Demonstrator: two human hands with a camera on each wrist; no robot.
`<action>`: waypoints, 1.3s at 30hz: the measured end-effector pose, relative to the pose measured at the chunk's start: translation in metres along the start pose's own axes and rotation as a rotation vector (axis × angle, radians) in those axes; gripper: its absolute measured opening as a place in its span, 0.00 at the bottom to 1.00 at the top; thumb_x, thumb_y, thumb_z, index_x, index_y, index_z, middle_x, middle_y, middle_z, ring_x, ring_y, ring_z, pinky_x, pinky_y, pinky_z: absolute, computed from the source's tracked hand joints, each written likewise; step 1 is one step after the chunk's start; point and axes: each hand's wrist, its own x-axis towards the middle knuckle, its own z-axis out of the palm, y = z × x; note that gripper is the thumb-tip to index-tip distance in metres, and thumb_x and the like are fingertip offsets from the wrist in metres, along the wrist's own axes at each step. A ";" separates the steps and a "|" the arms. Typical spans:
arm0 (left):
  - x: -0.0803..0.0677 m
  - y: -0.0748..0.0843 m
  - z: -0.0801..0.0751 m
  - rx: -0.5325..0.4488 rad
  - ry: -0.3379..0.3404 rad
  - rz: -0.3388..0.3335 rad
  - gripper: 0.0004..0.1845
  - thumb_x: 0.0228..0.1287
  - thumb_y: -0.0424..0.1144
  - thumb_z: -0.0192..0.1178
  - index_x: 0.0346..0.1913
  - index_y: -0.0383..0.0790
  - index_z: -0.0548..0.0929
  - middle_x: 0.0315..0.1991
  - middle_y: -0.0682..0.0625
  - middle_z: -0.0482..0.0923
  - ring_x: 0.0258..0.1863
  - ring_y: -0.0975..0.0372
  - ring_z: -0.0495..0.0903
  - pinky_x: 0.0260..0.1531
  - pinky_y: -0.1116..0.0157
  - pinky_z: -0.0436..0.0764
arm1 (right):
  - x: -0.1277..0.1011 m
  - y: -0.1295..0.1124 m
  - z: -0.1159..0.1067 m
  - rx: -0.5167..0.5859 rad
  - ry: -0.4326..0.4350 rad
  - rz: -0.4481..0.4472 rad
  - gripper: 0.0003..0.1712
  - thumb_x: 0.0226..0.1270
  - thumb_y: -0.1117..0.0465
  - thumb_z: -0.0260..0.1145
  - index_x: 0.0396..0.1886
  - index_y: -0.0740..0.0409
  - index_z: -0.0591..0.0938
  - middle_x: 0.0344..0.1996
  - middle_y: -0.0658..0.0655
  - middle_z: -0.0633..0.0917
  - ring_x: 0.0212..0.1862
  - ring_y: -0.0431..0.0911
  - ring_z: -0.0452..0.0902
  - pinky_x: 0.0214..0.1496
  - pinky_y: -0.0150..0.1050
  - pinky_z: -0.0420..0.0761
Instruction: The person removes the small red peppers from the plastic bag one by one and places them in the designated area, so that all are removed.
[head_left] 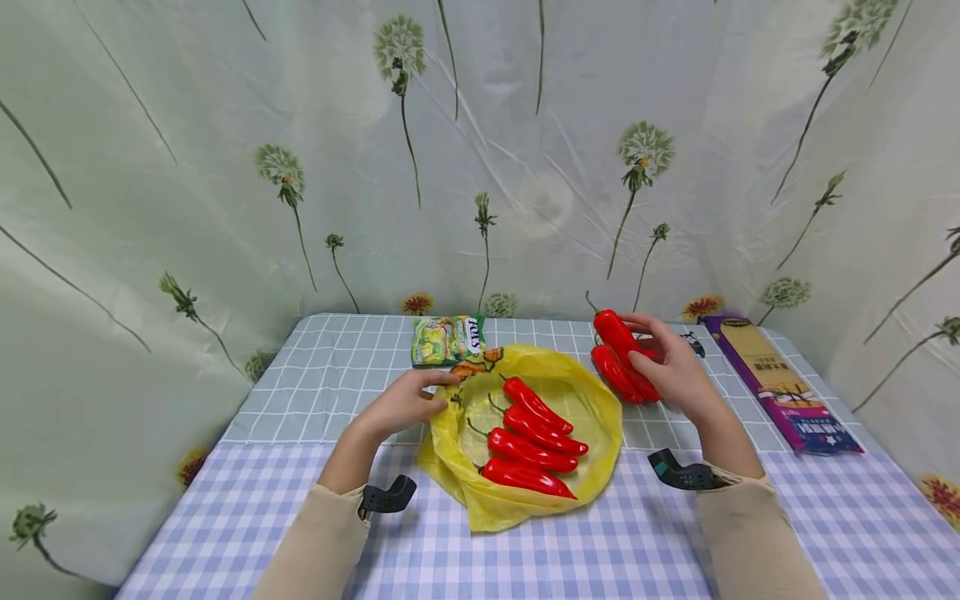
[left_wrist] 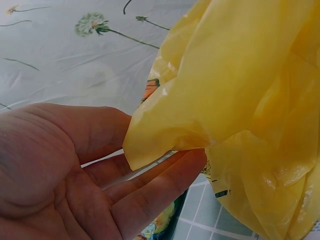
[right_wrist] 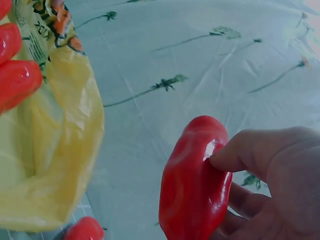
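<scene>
A yellow plastic bag (head_left: 609, 417) lies on the table with its mouth spread wide, and several red chili peppers (head_left: 528, 450) lie inside it. My left hand (head_left: 405, 406) pinches the bag's left edge; up close in the left wrist view, a fold of the bag (left_wrist: 235, 75) sits between thumb and fingers. To the right of the bag, my right hand (head_left: 675, 371) holds a red chili pepper (head_left: 615, 332) between thumb and fingers, stem pointing away. Beneath that held pepper are more red peppers (head_left: 611, 375) on the table, partly covered by it and the hand.
Behind the bag lies a green candy packet (head_left: 447, 340). A long purple and yellow package (head_left: 780, 383) runs along the table's right side. Something small and black (head_left: 693, 343) shows behind my right hand. A dandelion-print curtain (head_left: 525, 167) hangs behind the checked tablecloth (head_left: 247, 517).
</scene>
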 end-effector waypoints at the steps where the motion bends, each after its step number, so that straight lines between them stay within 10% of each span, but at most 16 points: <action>1: 0.000 0.000 0.000 0.001 0.000 -0.002 0.22 0.67 0.29 0.57 0.63 0.36 0.79 0.67 0.36 0.72 0.46 0.57 0.83 0.37 0.64 0.84 | -0.001 0.001 -0.002 0.001 0.011 0.002 0.34 0.72 0.65 0.60 0.75 0.52 0.64 0.68 0.67 0.71 0.62 0.64 0.74 0.57 0.59 0.81; 9: -0.001 0.002 0.000 0.011 0.007 0.005 0.22 0.66 0.29 0.58 0.63 0.35 0.79 0.65 0.38 0.74 0.38 0.60 0.80 0.32 0.66 0.81 | -0.005 0.011 -0.015 0.021 0.101 0.019 0.33 0.75 0.61 0.59 0.76 0.53 0.62 0.69 0.67 0.70 0.65 0.64 0.71 0.47 0.21 0.79; 19: -0.001 0.000 0.000 0.006 0.003 0.014 0.23 0.66 0.29 0.58 0.64 0.34 0.78 0.65 0.37 0.75 0.36 0.61 0.80 0.32 0.66 0.80 | -0.007 0.023 -0.027 0.016 0.177 0.123 0.35 0.75 0.59 0.59 0.78 0.49 0.59 0.71 0.68 0.67 0.66 0.67 0.68 0.52 0.61 0.83; 30: -0.001 0.002 0.000 0.018 0.010 0.007 0.23 0.66 0.29 0.58 0.64 0.35 0.78 0.64 0.38 0.75 0.38 0.60 0.80 0.33 0.66 0.81 | -0.005 0.042 -0.033 0.026 0.204 0.225 0.36 0.74 0.57 0.59 0.78 0.51 0.58 0.73 0.69 0.64 0.68 0.67 0.64 0.39 0.28 0.83; 39: 0.000 0.000 0.000 0.008 0.002 0.006 0.22 0.67 0.30 0.58 0.63 0.34 0.78 0.66 0.37 0.74 0.43 0.57 0.81 0.35 0.64 0.83 | -0.003 0.062 -0.030 -0.024 0.232 0.290 0.34 0.74 0.58 0.59 0.77 0.53 0.61 0.72 0.69 0.66 0.67 0.67 0.66 0.43 0.33 0.84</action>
